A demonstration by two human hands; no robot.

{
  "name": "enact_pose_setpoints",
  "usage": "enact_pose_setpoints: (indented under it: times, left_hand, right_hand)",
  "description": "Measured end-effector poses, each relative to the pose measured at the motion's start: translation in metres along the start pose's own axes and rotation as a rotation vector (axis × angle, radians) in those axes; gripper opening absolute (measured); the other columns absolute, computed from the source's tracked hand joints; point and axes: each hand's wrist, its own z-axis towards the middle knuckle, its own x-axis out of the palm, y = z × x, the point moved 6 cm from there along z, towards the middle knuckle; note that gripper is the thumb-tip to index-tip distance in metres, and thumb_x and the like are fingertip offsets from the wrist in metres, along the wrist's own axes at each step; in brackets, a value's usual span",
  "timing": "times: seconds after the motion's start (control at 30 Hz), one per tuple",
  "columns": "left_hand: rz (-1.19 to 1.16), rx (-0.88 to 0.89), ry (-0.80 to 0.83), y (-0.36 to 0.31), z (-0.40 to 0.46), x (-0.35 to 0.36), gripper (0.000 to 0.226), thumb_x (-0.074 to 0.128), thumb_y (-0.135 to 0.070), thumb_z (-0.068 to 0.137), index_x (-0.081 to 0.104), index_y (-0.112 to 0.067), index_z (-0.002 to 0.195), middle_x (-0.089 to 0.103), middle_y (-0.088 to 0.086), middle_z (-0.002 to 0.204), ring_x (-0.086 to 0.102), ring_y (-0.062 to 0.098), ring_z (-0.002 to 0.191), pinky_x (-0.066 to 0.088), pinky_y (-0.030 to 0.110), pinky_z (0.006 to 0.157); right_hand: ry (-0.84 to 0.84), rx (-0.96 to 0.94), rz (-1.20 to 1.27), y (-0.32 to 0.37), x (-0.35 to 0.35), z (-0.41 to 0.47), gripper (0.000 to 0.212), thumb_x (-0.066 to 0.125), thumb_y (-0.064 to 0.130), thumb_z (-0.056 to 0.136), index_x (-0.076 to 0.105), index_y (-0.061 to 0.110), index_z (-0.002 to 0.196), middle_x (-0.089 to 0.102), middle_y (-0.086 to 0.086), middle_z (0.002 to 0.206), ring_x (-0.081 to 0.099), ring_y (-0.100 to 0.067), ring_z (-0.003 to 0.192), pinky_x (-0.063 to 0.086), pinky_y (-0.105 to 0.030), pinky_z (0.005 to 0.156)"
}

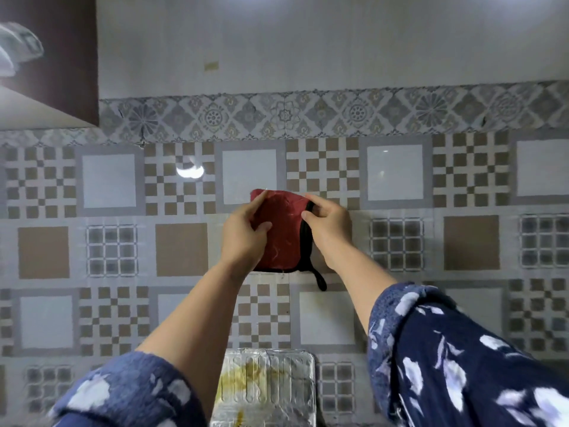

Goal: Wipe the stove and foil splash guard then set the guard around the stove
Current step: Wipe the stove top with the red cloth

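A red cloth pad [283,232] with a black edge and a hanging loop is held up against the tiled wall at mid-frame. My left hand [246,235] grips its left side, thumb across the front. My right hand [328,229] pinches its right black edge near the top. Below, between my forearms, stands the foil splash guard [268,386], upright against the wall and smeared with yellowish stains. The stove is out of view.
The patterned tile wall [397,174] fills the view. A dark brown cabinet [70,57] hangs at the upper left with a blurred clear object [18,47] beside it. My blue flowered sleeves cover the bottom corners.
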Motion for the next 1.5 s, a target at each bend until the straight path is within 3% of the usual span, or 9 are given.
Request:
enact_pose_setpoints:
  times: [0.33, 0.53, 0.6, 0.7, 0.77, 0.97, 1.1, 1.23, 1.5]
  left_hand:
    - [-0.121, -0.224, 0.205, -0.066, -0.173, 0.017, 0.057, 0.058, -0.005, 0.09, 0.046, -0.033, 0.138, 0.054, -0.006, 0.125, 0.057, 0.02, 0.112, 0.054, 0.038, 0.092]
    - [-0.244, -0.481, 0.301, -0.093, -0.314, 0.03, 0.058, 0.06, -0.001, 0.088, 0.048, -0.031, 0.136, 0.057, -0.008, 0.108, 0.064, 0.011, 0.079, 0.06, 0.025, 0.063]
    - [-0.239, -0.528, 0.308, -0.094, -0.358, 0.03, 0.058, 0.062, 0.001, 0.086, 0.05, -0.027, 0.136, 0.057, -0.005, 0.113, 0.063, 0.011, 0.084, 0.06, 0.026, 0.071]
    - [-0.166, -0.608, 0.354, -0.09, -0.413, 0.032, 0.059, 0.067, -0.001, 0.083, 0.051, -0.021, 0.135, 0.059, 0.0, 0.122, 0.063, 0.018, 0.102, 0.053, 0.037, 0.093]
    - [-0.052, -0.6, 0.408, -0.087, -0.441, 0.032, 0.059, 0.07, -0.003, 0.08, 0.052, -0.018, 0.135, 0.061, 0.0, 0.122, 0.062, 0.019, 0.105, 0.048, 0.035, 0.1]
    - [0.727, -0.335, 0.708, -0.066, -0.482, 0.024, 0.051, 0.051, -0.047, 0.089, 0.042, -0.039, 0.139, 0.053, 0.0, 0.131, 0.036, 0.027, 0.127, 0.038, 0.04, 0.102]
    - [0.728, -0.23, 0.636, -0.053, -0.482, 0.017, 0.047, 0.036, -0.039, 0.097, 0.037, -0.027, 0.143, 0.043, -0.005, 0.145, 0.032, 0.019, 0.136, 0.033, 0.042, 0.108]
    - [0.753, -0.212, 0.712, -0.042, -0.492, 0.017, 0.049, 0.027, -0.036, 0.099, 0.031, -0.028, 0.147, 0.03, -0.01, 0.155, 0.023, 0.012, 0.144, 0.023, 0.038, 0.115]
    - [0.784, -0.141, 0.689, -0.041, -0.496, 0.015, 0.063, 0.016, -0.043, 0.088, 0.036, -0.025, 0.145, 0.032, -0.01, 0.154, 0.022, 0.01, 0.144, 0.016, 0.042, 0.118]
  right_hand:
    - [0.08, 0.227, -0.08, 0.017, -0.13, -0.151, 0.039, 0.063, 0.008, 0.088, 0.063, 0.025, 0.123, 0.062, 0.0, 0.108, 0.064, -0.02, 0.095, 0.055, -0.031, 0.085]
    - [0.166, 0.432, -0.128, 0.004, -0.207, -0.262, 0.039, 0.063, 0.006, 0.087, 0.065, 0.024, 0.122, 0.064, -0.001, 0.113, 0.063, -0.017, 0.097, 0.055, -0.027, 0.079]
    - [0.227, 0.493, -0.152, -0.006, -0.222, -0.296, 0.04, 0.062, 0.004, 0.087, 0.064, 0.021, 0.123, 0.063, -0.001, 0.114, 0.06, -0.015, 0.097, 0.049, -0.019, 0.064]
    - [0.296, 0.583, -0.263, -0.023, -0.24, -0.34, 0.037, 0.06, 0.005, 0.087, 0.066, 0.017, 0.122, 0.061, 0.005, 0.084, 0.055, -0.007, 0.072, 0.039, -0.011, 0.048]
    - [0.321, 0.617, -0.36, -0.034, -0.245, -0.364, 0.035, 0.063, 0.007, 0.084, 0.069, 0.017, 0.117, 0.07, 0.0, 0.094, 0.063, -0.014, 0.079, 0.051, -0.02, 0.065]
    - [0.417, 0.433, -0.749, -0.052, -0.246, -0.411, 0.036, 0.06, 0.015, 0.083, 0.068, 0.025, 0.117, 0.061, -0.007, 0.12, 0.055, -0.028, 0.115, 0.043, -0.029, 0.098]
    - [0.52, -0.043, -0.864, -0.031, -0.219, -0.43, 0.033, 0.053, 0.028, 0.09, 0.065, 0.035, 0.12, 0.053, 0.005, 0.133, 0.043, -0.019, 0.128, 0.032, -0.04, 0.106]
    - [0.844, -0.007, -0.916, -0.048, -0.183, -0.455, 0.045, 0.029, 0.034, 0.102, 0.034, 0.028, 0.146, 0.029, 0.01, 0.156, 0.016, -0.009, 0.146, 0.002, -0.042, 0.118]
    - [0.852, 0.018, -1.055, -0.053, -0.186, -0.461, 0.051, 0.019, 0.041, 0.102, 0.019, 0.029, 0.151, 0.015, 0.013, 0.16, 0.008, -0.007, 0.147, 0.004, -0.042, 0.118]
